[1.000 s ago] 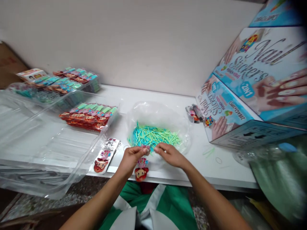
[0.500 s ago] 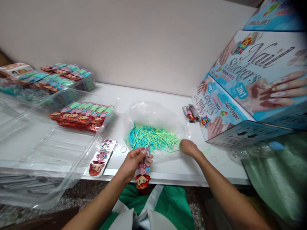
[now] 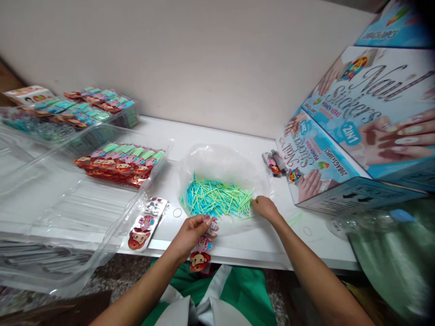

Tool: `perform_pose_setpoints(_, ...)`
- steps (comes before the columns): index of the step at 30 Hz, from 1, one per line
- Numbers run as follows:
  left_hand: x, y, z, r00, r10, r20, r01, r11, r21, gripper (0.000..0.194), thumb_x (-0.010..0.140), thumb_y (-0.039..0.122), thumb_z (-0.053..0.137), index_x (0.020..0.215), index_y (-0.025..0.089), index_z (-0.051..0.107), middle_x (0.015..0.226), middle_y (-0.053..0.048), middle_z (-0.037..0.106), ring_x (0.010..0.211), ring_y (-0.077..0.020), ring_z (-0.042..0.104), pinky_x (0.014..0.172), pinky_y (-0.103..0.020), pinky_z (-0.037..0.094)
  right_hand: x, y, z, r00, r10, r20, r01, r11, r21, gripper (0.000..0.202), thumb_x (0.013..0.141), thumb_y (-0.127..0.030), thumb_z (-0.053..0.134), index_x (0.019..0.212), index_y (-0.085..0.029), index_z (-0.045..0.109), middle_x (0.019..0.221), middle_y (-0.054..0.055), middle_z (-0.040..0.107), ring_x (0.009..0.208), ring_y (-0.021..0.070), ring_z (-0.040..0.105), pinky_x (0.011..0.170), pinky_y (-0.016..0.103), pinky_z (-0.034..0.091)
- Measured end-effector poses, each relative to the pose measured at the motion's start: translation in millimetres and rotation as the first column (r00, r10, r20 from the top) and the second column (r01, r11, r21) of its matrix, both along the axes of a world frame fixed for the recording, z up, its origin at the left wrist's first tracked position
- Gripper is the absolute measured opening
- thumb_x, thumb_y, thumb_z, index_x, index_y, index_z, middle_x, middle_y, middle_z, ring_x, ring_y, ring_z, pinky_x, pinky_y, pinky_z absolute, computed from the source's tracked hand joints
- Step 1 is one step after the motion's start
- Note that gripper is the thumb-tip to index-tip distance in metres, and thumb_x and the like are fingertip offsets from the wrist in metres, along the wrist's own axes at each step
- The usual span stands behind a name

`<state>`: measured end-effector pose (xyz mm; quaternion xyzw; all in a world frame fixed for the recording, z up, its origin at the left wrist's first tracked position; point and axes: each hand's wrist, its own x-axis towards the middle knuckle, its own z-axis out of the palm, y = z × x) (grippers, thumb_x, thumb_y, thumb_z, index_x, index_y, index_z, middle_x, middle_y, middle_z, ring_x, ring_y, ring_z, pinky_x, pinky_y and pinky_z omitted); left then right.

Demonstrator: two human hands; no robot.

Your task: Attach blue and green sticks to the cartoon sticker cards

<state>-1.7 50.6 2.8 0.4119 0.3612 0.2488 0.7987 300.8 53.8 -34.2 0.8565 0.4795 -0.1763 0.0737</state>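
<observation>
My left hand (image 3: 193, 233) pinches a small printed packet (image 3: 200, 261) near its top, over the table's front edge. The packet shows a red-haired cartoon head at its lower end. In front of me lies a clear plastic bag (image 3: 222, 158), open and spread, holding a pile of thin green and blue sticks (image 3: 217, 198). My right hand (image 3: 267, 208) is at the pile's right end, fingers closed together; whatever is between the fingertips is hidden. A flat stack of similar packets (image 3: 145, 226) lies on the table left of my left hand.
Left, a clear plastic tray (image 3: 84, 213) holds rows of filled packets (image 3: 122, 163); another filled tray (image 3: 78, 113) stands behind. Nail sticker boxes (image 3: 370, 113) are stacked right. Small dark packets (image 3: 273, 164), a plastic bottle (image 3: 370, 222) and rubber bands (image 3: 177, 212) lie about.
My right hand has moved slightly left, so its fingertips now touch the end of the stick pile. My left hand still holds the packet, slightly lower. The whole view has shifted a little.
</observation>
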Motion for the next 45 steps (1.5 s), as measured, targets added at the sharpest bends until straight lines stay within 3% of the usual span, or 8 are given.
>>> perform_pose_setpoints(7, 1, -1, 4.2, 0.999, 0.033, 0.017, -0.032, 0.997, -0.07, 0.032, 0.074, 0.042, 0.065, 0.083, 0.012, 0.056, 0.083, -0.01, 0.069, 0.065, -0.0149, 0.064, 0.062, -0.025, 0.048, -4, 23, -2.0, 0.987, -0.021, -0.161, 0.029, 0.999, 0.045, 0.042, 0.078, -0.05, 0.049, 0.069, -0.011, 0.064, 0.068, 0.015, 0.065, 0.07, 0.0221, 0.062, 0.055, 0.025, 0.037)
perform_pose_setpoints(12, 6, -3, 9.4, 0.996, 0.076, 0.048, -0.066, 0.98, -0.186, 0.034, 0.076, 0.041, 0.063, 0.092, 0.016, 0.047, 0.084, -0.009, 0.07, 0.065, -0.0191, 0.067, 0.062, -0.029, 0.049, -15, 28, -2.5, 0.911, 0.006, -0.412, 0.027, 0.997, 0.076, 0.033, 0.075, -0.04, 0.052, 0.053, -0.015, 0.051, 0.041, -0.002, 0.043, 0.038, 0.0089, 0.04, 0.041, 0.022, 0.027)
perform_pose_setpoints(17, 7, -1, 9.7, 0.996, 0.077, 0.053, -0.065, 0.98, -0.189, 0.032, 0.076, 0.04, 0.063, 0.087, 0.016, 0.045, 0.082, -0.011, 0.071, 0.063, -0.0191, 0.067, 0.057, -0.026, 0.048, -31, 28, -2.7, 0.816, 0.071, -0.574, 0.019, 0.989, 0.149, 0.024, 0.075, -0.031, 0.049, 0.055, -0.017, 0.046, 0.041, -0.007, 0.034, 0.036, 0.0061, 0.031, 0.038, 0.02, 0.025)
perform_pose_setpoints(21, 3, 2, 10.4, 0.995, 0.095, 0.04, -0.087, 0.981, -0.176, 0.03, 0.076, 0.039, 0.063, 0.084, 0.015, 0.046, 0.08, -0.01, 0.071, 0.061, -0.0168, 0.066, 0.058, -0.024, 0.047, -38, 30, 9.4, 0.78, 0.163, -0.604, -0.005, 0.967, 0.255, 0.02, 0.077, -0.029, 0.043, 0.067, -0.015, 0.052, 0.05, -0.003, 0.045, 0.046, 0.0084, 0.04, 0.045, 0.02, 0.033)
perform_pose_setpoints(26, 0, 7, 13.6, 0.989, 0.141, 0.039, -0.132, 0.974, -0.183, 0.028, 0.076, 0.036, 0.064, 0.086, 0.016, 0.047, 0.079, -0.009, 0.071, 0.06, -0.016, 0.065, 0.06, -0.025, 0.048, -40, 33, 25.6, 0.825, 0.261, -0.502, -0.068, 0.927, 0.369, 0.019, 0.081, -0.027, 0.037, 0.081, -0.016, 0.053, 0.078, 0.003, 0.058, 0.075, 0.0151, 0.051, 0.066, 0.024, 0.041)
perform_pose_setpoints(36, -1, 21, 23.3, 0.984, 0.175, 0.042, -0.168, 0.977, -0.129, 0.023, 0.078, 0.033, 0.062, 0.085, 0.014, 0.051, 0.078, -0.009, 0.07, 0.061, -0.0161, 0.066, 0.062, -0.027, 0.05, -44, 25, 36.3, 0.881, 0.425, -0.209, -0.328, 0.866, 0.378, 0.018, 0.091, -0.029, 0.031, 0.086, -0.018, 0.044, 0.077, 0.004, 0.057, 0.071, 0.0172, 0.053, 0.064, 0.026, 0.036)
perform_pose_setpoints(42, 14, 43, 39.2, 0.973, 0.18, 0.145, -0.179, 0.984, -0.024, 0.026, 0.077, 0.035, 0.063, 0.087, 0.013, 0.054, 0.079, -0.009, 0.07, 0.064, -0.0169, 0.066, 0.064, -0.028, 0.05, -70, 12, 63.9, 0.832, 0.555, -0.006, -0.51, 0.768, 0.387, 0.015, 0.091, -0.021, 0.035, 0.089, -0.016, 0.049, 0.091, 0.011, 0.058, 0.088, 0.0223, 0.051, 0.078, 0.033, 0.03)
perform_pose_setpoints(45, 35, 54, 40.4, 0.971, 0.132, 0.201, -0.139, 0.99, 0.021, 0.029, 0.074, 0.038, 0.065, 0.083, 0.013, 0.055, 0.074, -0.008, 0.069, 0.063, -0.0176, 0.065, 0.065, -0.03, 0.05, -82, 8, 77.9, 0.753, 0.653, 0.083, -0.629, 0.677, 0.382, 0.017, 0.092, -0.018, 0.033, 0.09, -0.016, 0.05, 0.09, 0.01, 0.059, 0.087, 0.0203, 0.051, 0.079, 0.031, 0.028)
